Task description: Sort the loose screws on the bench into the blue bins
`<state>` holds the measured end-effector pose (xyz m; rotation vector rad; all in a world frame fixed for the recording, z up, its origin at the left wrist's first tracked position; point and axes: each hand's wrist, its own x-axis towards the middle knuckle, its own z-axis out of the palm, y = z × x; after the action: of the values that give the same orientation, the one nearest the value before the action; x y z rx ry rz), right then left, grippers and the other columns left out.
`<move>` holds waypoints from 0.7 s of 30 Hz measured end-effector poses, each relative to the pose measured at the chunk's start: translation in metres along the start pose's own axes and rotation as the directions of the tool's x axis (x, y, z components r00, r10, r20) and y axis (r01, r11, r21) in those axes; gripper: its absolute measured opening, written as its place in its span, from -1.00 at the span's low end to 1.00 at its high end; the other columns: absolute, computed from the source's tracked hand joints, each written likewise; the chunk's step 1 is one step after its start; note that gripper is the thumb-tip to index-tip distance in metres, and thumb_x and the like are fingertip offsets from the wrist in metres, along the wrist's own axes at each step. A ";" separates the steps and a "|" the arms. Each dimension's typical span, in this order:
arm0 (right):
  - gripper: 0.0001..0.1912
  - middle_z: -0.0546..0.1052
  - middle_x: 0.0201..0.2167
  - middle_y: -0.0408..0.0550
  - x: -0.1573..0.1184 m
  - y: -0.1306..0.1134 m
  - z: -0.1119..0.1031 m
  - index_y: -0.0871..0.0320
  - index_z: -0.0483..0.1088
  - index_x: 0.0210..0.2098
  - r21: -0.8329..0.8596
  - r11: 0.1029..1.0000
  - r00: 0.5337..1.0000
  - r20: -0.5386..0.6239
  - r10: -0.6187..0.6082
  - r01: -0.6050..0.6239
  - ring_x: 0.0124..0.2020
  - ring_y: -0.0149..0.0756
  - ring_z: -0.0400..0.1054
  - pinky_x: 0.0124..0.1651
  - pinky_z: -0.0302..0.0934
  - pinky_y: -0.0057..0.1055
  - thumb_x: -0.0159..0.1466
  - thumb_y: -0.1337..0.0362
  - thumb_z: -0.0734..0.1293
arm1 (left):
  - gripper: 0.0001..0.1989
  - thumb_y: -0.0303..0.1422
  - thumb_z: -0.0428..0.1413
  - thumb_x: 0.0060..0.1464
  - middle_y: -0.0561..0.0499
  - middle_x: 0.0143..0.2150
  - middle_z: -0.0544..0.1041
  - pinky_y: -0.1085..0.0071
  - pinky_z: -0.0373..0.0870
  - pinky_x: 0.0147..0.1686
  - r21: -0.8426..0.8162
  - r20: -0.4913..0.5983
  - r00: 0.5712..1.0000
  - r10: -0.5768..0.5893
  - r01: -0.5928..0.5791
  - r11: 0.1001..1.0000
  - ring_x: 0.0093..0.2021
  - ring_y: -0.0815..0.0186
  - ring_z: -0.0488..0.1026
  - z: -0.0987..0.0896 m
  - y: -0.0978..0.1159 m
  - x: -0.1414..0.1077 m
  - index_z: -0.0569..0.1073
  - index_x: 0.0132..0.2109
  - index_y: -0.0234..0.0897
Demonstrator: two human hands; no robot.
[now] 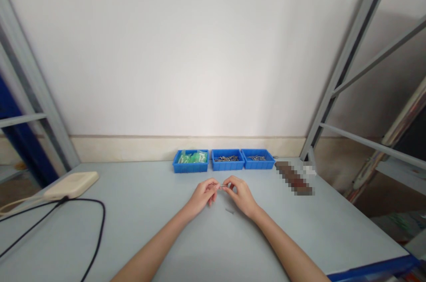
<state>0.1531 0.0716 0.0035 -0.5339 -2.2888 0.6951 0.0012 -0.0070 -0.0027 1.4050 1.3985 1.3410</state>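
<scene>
Fingertips of both hands come close together just in front of the middle blue tray, with the thumb and forefinger of each hand closed on a thin metal pin, held level between them. It looks like a nail or small screw, though at this size I can't be sure. The left hand is on the pin's near-tray left end, the right hand on its right end, and the remaining fingers curl loosely under. Nearer the person than the middle tray, and just below the right hand, a small metal piece lies loose on the pale grey table.

Directly left of the middle tray sits a blue tray of green packets, and directly right of it a blue tray of metal pins. The middle tray holds a similar pile of metal pins. Farther right of the middle tray lies a brown object, too blurred to identify. Well left of the middle tray, a cream plastic box rests on the table with a black cable looping from it.
</scene>
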 end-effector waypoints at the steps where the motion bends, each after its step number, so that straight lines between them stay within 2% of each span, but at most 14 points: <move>1: -0.79 0.48 -0.35 -0.11 0.000 0.000 0.000 0.13 0.40 -0.36 0.003 1.000 1.000 -0.001 0.001 -0.001 -0.36 -0.35 0.32 -0.20 0.11 -0.40 0.25 0.17 0.21 | -0.63 -0.04 0.01 -0.03 0.17 -0.69 0.27 0.57 0.11 -0.71 -0.002 0.000 1.000 0.002 -0.002 1.000 -0.72 0.48 0.18 0.000 0.001 0.000 0.30 -0.42 -0.30; 6: -0.68 0.48 -0.46 -0.12 -0.001 -0.003 0.000 0.17 0.40 -0.48 -0.004 1.000 0.999 0.046 0.015 -0.015 -0.39 -0.36 0.32 -0.23 0.10 -0.42 0.30 0.19 0.14 | -0.61 -0.04 -0.01 -0.01 0.13 -0.70 0.29 0.54 0.17 -0.67 0.000 0.033 0.999 -0.014 0.014 1.000 -0.70 0.47 0.23 -0.001 0.002 -0.001 0.32 -0.49 -0.32; 10: -0.73 0.49 -0.43 -0.12 -0.001 -0.001 0.001 0.16 0.41 -0.43 -0.004 1.000 0.999 0.033 0.008 -0.008 -0.39 -0.36 0.32 -0.24 0.11 -0.43 0.27 0.19 0.18 | -0.62 -0.05 0.02 -0.03 0.10 -0.66 0.36 0.53 0.17 -0.67 0.015 0.034 0.999 -0.015 0.014 1.000 -0.71 0.46 0.24 -0.002 0.001 0.000 0.33 -0.46 -0.33; 15: -0.76 0.53 -0.42 -0.11 -0.002 -0.002 -0.001 0.14 0.44 -0.40 -0.045 0.999 1.000 0.012 0.010 -0.009 -0.40 -0.34 0.35 -0.23 0.13 -0.41 0.23 0.15 0.22 | -0.61 -0.04 0.07 -0.08 0.13 -0.68 0.32 0.54 0.18 -0.66 -0.030 0.053 0.998 -0.033 0.034 0.999 -0.69 0.46 0.26 -0.005 -0.002 0.002 0.35 -0.43 -0.33; 18: -0.69 0.52 -0.47 -0.09 0.005 0.002 -0.015 0.14 0.44 -0.39 -0.117 0.991 0.993 -0.113 0.047 -0.060 -0.46 -0.33 0.35 -0.31 0.14 -0.42 0.25 0.10 0.17 | -0.55 0.03 0.00 -0.06 0.12 -0.66 0.34 0.55 0.15 -0.69 -0.100 0.031 0.998 -0.061 0.064 0.993 -0.71 0.47 0.26 -0.008 -0.005 0.005 0.36 -0.39 -0.34; 21: -0.62 0.52 -0.47 -0.06 0.025 0.023 -0.044 0.14 0.45 -0.35 -0.248 0.949 0.949 -0.291 0.122 -0.197 -0.46 -0.29 0.35 -0.34 0.14 -0.41 0.26 0.06 0.11 | -0.55 0.03 0.01 -0.07 0.12 -0.66 0.35 0.57 0.13 -0.71 -0.106 0.002 0.997 -0.079 0.079 0.991 -0.72 0.48 0.26 -0.013 -0.010 0.010 0.36 -0.37 -0.34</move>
<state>0.1710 0.1172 0.0294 -0.8985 -2.1051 0.3515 -0.0144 0.0016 -0.0082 1.2661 1.3500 1.3460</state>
